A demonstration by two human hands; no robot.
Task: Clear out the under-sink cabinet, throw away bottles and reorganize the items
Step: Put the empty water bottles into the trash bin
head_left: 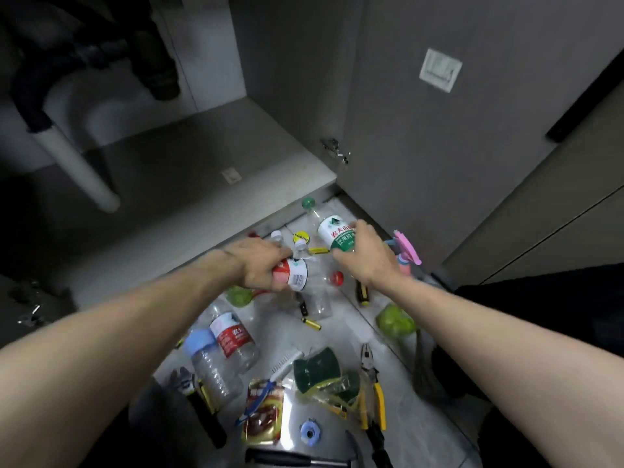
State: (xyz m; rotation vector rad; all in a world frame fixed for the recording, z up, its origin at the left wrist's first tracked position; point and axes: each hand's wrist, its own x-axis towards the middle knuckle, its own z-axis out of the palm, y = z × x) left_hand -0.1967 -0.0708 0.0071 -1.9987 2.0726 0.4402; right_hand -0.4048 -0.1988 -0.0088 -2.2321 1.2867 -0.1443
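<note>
Cabinet floor (189, 153) looks emptied; the stuff lies on the tiles in front of it. Left hand (260, 265) curls tight round a red-label bottle (297, 276), just in front of the cabinet edge. Right hand (366, 255) wraps its fingers round the green-label bottle (336, 236), green cap (308, 202) pointing at the cabinet.

Step in hand, as I judge it: gather bottles for the bin. Tips: grip mid-body, not the thin crushable end; lift straight up so nearby bits w/ no grip on them, e.g. the red cap (336, 278) and batteries (311, 323), don't scatter. More bottles (233, 339) lie farther from the cabinet, beside the sponges (317, 369) & pliers (373, 383); those stay.
</note>
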